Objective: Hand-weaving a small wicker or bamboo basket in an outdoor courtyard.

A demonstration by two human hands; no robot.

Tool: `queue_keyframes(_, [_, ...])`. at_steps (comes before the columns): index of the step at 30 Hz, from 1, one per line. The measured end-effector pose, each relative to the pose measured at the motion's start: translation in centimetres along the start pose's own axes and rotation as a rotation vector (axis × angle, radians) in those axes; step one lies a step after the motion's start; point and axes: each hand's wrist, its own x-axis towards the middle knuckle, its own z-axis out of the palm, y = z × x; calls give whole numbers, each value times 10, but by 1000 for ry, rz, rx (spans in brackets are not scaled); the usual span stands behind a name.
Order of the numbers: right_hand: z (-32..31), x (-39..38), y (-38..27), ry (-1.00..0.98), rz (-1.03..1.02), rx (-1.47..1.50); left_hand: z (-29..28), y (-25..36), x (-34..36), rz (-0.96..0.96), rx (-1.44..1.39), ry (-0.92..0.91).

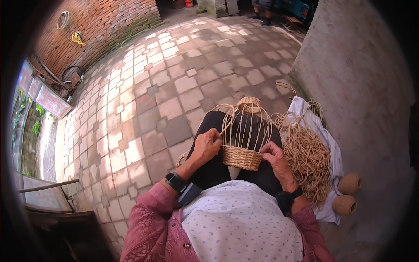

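A cage-shaped wicker basket (241, 157) rests on my lap, with a woven band at its near end, long bare ribs and a small woven ring (249, 103) at the far end. My left hand (208, 144) is closed on a pale strand at the basket's left side, beside the ribs. My right hand (276, 157) has its thumb and fingers closed on the right edge of the woven band. A large tangled heap of tan cord (305, 161) lies on a white cloth (334, 161) to my right.
Two round tan pots (344, 204) stand at my lower right, beside a rough grey wall (358, 83). A paved floor (170, 100) stretches ahead to a brick wall (96, 30). Another person's legs (265, 13) are at the far top. Panels (46, 196) lean at the left.
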Motion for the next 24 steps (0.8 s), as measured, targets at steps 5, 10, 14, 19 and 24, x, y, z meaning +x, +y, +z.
queue_keyframes(5, [-4,-3,0,1,-9,70,2,-8,5,91,-231,-61])
queue_keyframes(10, [-6,-2,2,2,-3,116,-1,-9,9,52,-400,-122])
queue_keyframes(14, [-5,7,15,17,-42,-95,-8,14,1,40,-656,-87])
queue_keyframes(19, [-7,20,-2,440,-213,-528,-1,35,-3,72,-413,-51])
queue_keyframes(24, [36,11,-32,261,-513,-557,15,27,2,95,-322,-73])
